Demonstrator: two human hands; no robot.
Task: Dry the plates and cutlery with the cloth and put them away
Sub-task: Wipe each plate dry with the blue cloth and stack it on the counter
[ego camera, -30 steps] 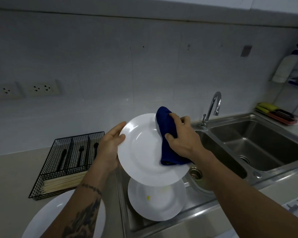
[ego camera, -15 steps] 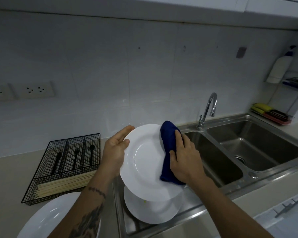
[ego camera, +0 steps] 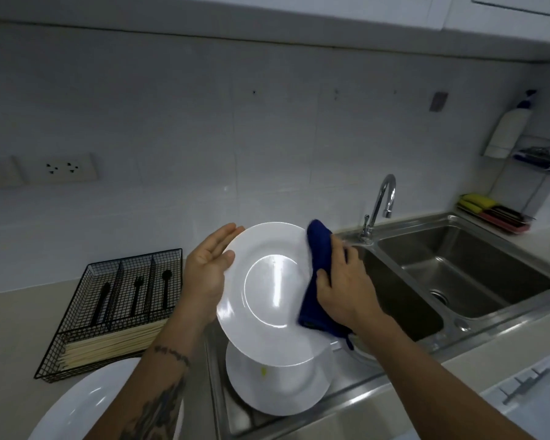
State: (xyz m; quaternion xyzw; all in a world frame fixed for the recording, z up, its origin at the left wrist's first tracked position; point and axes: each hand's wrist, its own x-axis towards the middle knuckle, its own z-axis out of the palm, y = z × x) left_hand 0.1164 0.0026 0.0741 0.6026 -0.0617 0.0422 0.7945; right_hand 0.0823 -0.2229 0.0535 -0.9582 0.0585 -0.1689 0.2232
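Note:
I hold a white plate [ego camera: 267, 296] tilted up over the sink's draining board. My left hand [ego camera: 208, 271] grips its left rim, thumb on the front. My right hand [ego camera: 346, 287] presses a dark blue cloth [ego camera: 315, 271] against the plate's right rim. Below it another white plate [ego camera: 277, 385] with a small yellow speck lies on the draining board. A third white plate [ego camera: 77, 404] sits on the counter at the lower left, partly hidden by my left forearm. A black wire cutlery basket [ego camera: 115, 306] holds black cutlery and pale chopsticks.
A steel double sink [ego camera: 458, 281] with a tap [ego camera: 381, 201] lies to the right. A sponge tray [ego camera: 492, 211] stands behind it, a white bottle [ego camera: 505, 128] on a wall rack above. Wall sockets [ego camera: 61, 168] are at the left. Cupboards overhang the counter.
The plate has turned to face me more squarely and shifted slightly left. The cloth has slid along the plate's right rim under my right hand.

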